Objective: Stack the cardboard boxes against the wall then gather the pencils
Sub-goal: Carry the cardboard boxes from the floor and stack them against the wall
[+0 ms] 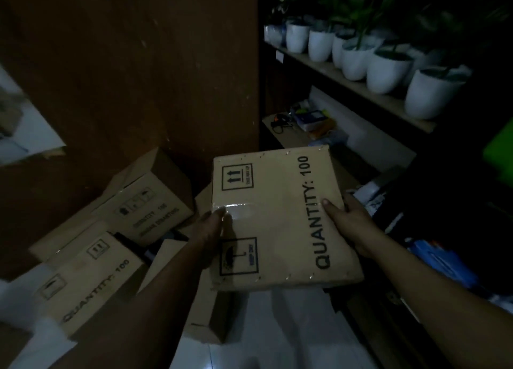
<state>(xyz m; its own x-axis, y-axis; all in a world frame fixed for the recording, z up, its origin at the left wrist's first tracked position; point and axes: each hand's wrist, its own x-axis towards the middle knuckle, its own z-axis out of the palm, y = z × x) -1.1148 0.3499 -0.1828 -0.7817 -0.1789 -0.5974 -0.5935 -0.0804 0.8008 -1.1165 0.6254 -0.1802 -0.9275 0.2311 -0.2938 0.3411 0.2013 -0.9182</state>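
1. Head view, centre of the frame: the held box (277, 216) is a flat tan carton printed "QUANTITY: 100". It is up in the air over the pale floor (277, 327), with its broad face turned to the camera.
2. The left grip (211, 230) clasps the box's left edge, its tip resting on the glossy taped seam. The right grip (349, 224) clasps the right edge with the thumb on the printed face. The fingers of both are hidden underneath.
3. Handling, as a judgement:
   - The board looks stiff and shows no sag between the two hands, so the load is probably light to moderate.
   - The tape strip is likely slick, while the bare cardboard should give good friction.
   - The arrow and umbrella marks suggest it should be kept upright and dry.
4. The best hold is probably on opposite edges with fingers beneath, away from the tape.
5. Lower left of the frame: the far box (150, 199) and the near box (91, 274) lie askew by the brown wall (125, 63). They are not yet squared into a stack.
6. Upper right of the frame: white pots (385, 68) line a shelf. No pencils can be made out in this dim light.
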